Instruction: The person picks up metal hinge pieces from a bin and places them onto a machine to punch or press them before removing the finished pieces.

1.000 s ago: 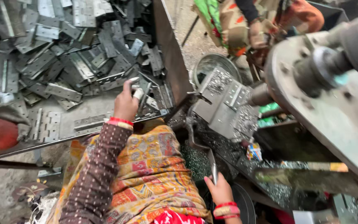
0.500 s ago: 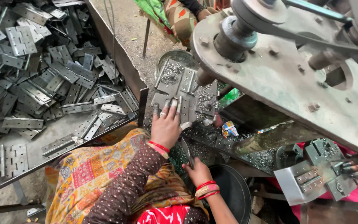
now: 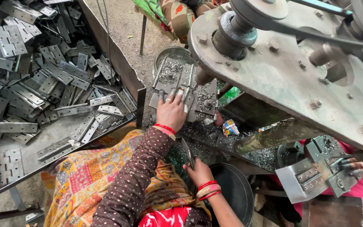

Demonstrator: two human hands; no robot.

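Observation:
My left hand (image 3: 171, 111) lies flat on a grey metal hinge (image 3: 181, 86) that sits on the press machine's work plate (image 3: 202, 101), fingers spread over its lower end. Metal shavings cover that plate. My right hand (image 3: 198, 172) is lower, by my lap, closed around a thin flat metal piece (image 3: 188, 153) that points up out of the fist. Both wrists wear red bangles.
A big tray (image 3: 55, 143) on the left holds a heap of several grey hinges (image 3: 43, 80). The heavy machine arm (image 3: 282, 71) overhangs the right. A round tin (image 3: 177, 54) stands behind the plate, a black pan (image 3: 232, 189) below. Another person's hand (image 3: 360, 166) holds a hinge (image 3: 311, 178) at right.
My left hand has left the hinge heap and come right onto the work plate, where it now rests on a hinge. My right hand stays low with its metal piece.

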